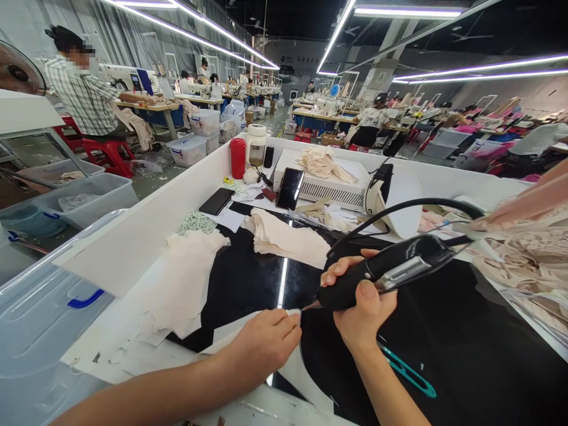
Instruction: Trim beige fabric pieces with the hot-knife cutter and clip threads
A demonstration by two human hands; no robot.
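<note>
My right hand (364,313) is wrapped round a thick black corded handheld tool (394,263) with a narrow metal tip pointing left. The tip is close to the fingers of my left hand (266,343), which pinch the edge of a pale piece of fabric (235,332). Whether the tip touches the fabric I cannot tell. Below my left hand a whitish strip (302,378) curves over the glossy black work surface (479,337). Beyond the hands lies a stack of cream fabric pieces (288,236), and more cream fabric (189,281) is spread at the left.
A teal slotted plastic tool (410,370) lies right of my right forearm. Behind are two phones (290,188), a white vented box (328,177), a red cup (238,158) and a jug (256,145). The tool's cable (417,202) arches rightward. A person (84,94) works at far left.
</note>
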